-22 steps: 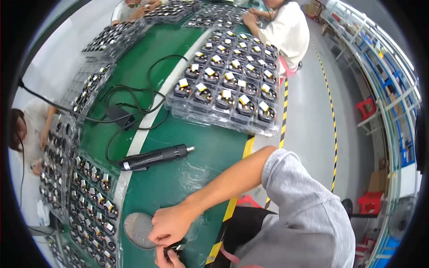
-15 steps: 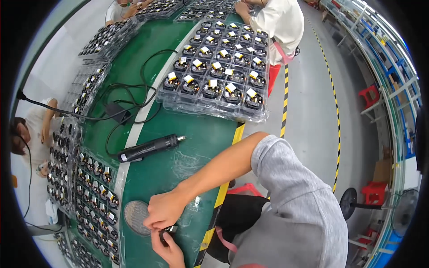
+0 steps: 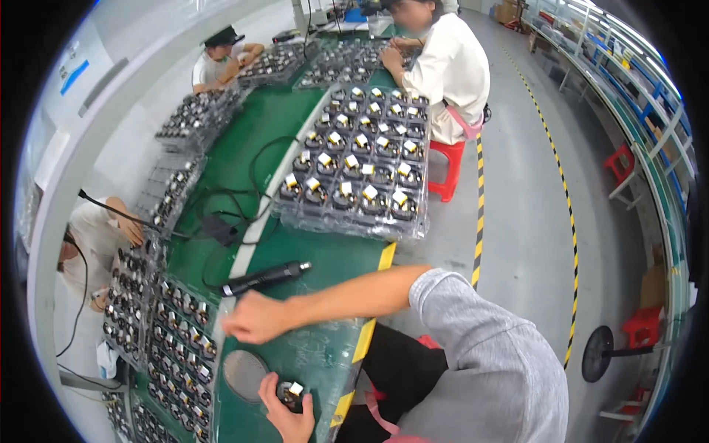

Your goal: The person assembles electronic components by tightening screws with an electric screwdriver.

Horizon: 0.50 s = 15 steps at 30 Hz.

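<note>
Since the earlier frame, the right hand (image 3: 258, 319) has left the small part (image 3: 292, 399) and moved up and leftward across the table; the camera's view has also shifted, and the white label on the part now shows.

The left hand (image 3: 289, 419), fingers and thumb curved in a partly opened grip, has hold of the round black part at its sides, the label uppermost. The part lies near the table's taped front edge, just to the right of a flat grey disc (image 3: 246, 375). The right hand is loosely curled, palm down, and slightly blurred; whether anything is within its fingers cannot be told. It is nearest to a black power screwdriver (image 3: 269, 277), which lies on the green table (image 3: 325, 255) with its metal tip to the right. Contact between the two cannot be made out.

A black cable (image 3: 255, 159) loops over the table beyond the screwdriver, near a black box (image 3: 219, 228). Farther back stands a clear plastic tray (image 3: 343, 227) bearing rows of similar labelled parts; more filled trays (image 3: 216, 365) line the left side. Yellow-and-black tape (image 3: 360, 347) borders the table. A co-worker in white (image 3: 454, 70) sits on a red stool (image 3: 445, 171) beyond.
</note>
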Each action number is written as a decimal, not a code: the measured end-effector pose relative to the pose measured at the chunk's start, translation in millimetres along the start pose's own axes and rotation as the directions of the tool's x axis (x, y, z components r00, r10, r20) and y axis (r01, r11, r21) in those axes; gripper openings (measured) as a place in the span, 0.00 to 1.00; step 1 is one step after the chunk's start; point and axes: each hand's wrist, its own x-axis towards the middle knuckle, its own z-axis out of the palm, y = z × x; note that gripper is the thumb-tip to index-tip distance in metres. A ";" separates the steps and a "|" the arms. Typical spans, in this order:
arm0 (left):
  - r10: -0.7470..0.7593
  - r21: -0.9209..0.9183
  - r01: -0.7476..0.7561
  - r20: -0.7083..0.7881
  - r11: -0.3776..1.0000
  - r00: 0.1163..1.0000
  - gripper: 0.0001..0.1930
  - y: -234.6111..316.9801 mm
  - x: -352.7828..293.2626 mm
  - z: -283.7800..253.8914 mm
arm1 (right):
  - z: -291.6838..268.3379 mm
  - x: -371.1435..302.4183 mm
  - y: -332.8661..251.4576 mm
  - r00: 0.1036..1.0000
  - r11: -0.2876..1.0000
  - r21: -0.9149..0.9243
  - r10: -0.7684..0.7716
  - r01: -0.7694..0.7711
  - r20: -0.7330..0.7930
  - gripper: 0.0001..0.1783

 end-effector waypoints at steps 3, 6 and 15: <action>-0.013 0.097 0.011 0.023 0.995 1.000 0.35 15.7 -9.9 -12.0 | -10.6 37.2 2.4 0.985 1.000 -0.021 -0.019 0.016 -0.170 0.02; 0.094 0.185 -0.102 0.051 0.977 0.994 0.35 -6.1 -2.6 -6.7 | -24.4 36.0 12.8 0.969 0.993 -0.096 0.039 -0.064 -0.245 0.03; 0.145 0.136 -0.158 0.100 0.978 0.984 0.40 -14.9 -8.8 -8.1 | -4.2 31.7 30.7 0.977 0.883 -0.427 0.136 -0.196 -0.166 0.15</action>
